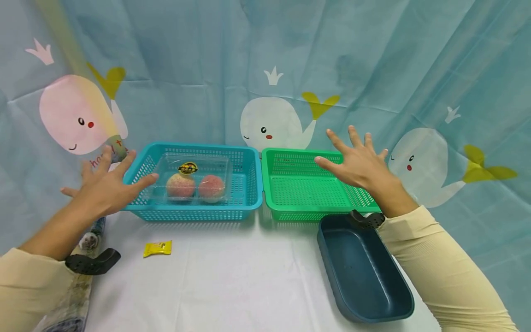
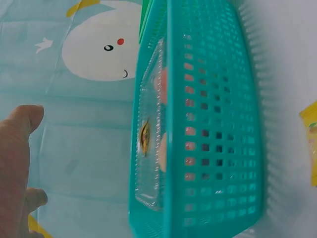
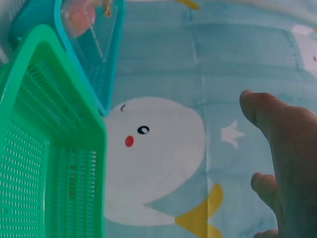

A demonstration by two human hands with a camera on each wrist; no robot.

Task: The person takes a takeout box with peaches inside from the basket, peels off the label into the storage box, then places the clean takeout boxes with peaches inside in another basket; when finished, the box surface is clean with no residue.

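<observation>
Both hands hover flat with fingers spread and hold nothing. My left hand [image 1: 105, 184] hangs at the left end of a blue basket [image 1: 141, 166], its fingertips over the rim. Inside that basket lies a clear plastic box [image 1: 195, 177] with two peaches [image 1: 180, 186] and a round sticker. In the left wrist view the blue basket [image 2: 213, 124] shows side-on with the clear box [image 2: 148, 134] inside it. My right hand [image 1: 358, 161] floats above the right part of an empty green basket [image 1: 298, 191], also seen as the green basket [image 3: 44, 148] beside my right hand [image 3: 287, 163].
A dark blue oval tub [image 1: 362, 272] sits in front of the green basket, under my right forearm. A yellow candy wrapper [image 1: 157, 248] lies on the white table. A rolled tube [image 1: 83, 258] lies along the left edge. A whale-print curtain [image 1: 274, 122] hangs behind.
</observation>
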